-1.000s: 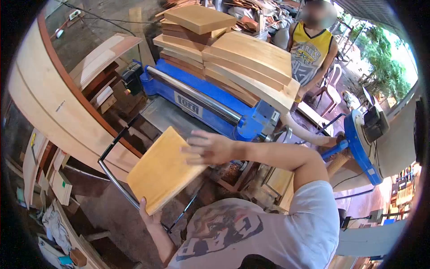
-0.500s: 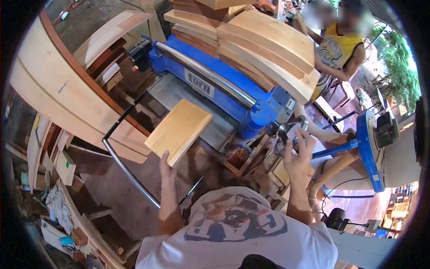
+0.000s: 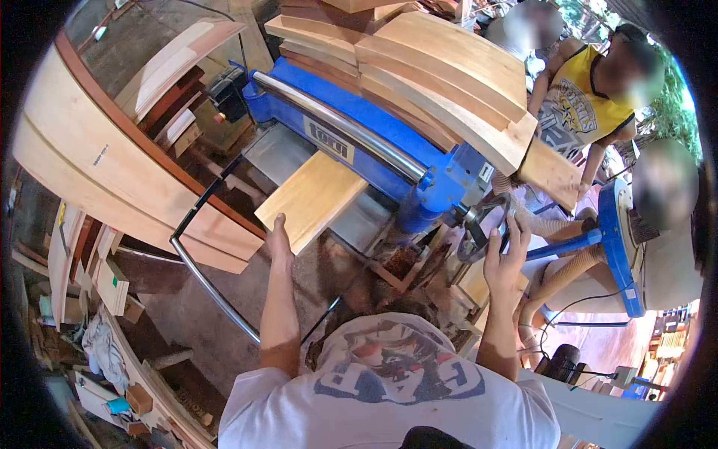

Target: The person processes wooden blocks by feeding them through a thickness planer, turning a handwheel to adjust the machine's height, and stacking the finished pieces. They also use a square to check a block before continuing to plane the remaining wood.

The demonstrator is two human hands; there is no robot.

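Note:
A pale wooden board point(image 3: 318, 198) lies with its far end at the mouth of a blue thickness planer point(image 3: 348, 123), over the grey metal bed point(image 3: 284, 159). My left hand point(image 3: 280, 243) grips the board's near end, thumb on top and the other fingers underneath. On the machine's right side is a metal handwheel point(image 3: 479, 224). My right hand point(image 3: 508, 251) is at its rim, thumb on one side and fingers on the other.
Curved planks point(image 3: 441, 63) are stacked on top of the planer. Beyond them, a person in a yellow top point(image 3: 587, 101) has a hand near another wooden piece point(image 3: 553, 172). A blue-framed machine point(image 3: 622, 247) with hoses stands right; long panels point(image 3: 112, 157) lean left.
My left hand has pushed the board forward, up to the planer's mouth. The fingers of my right hand have shifted at the handwheel. The person in yellow has leaned closer to the stack.

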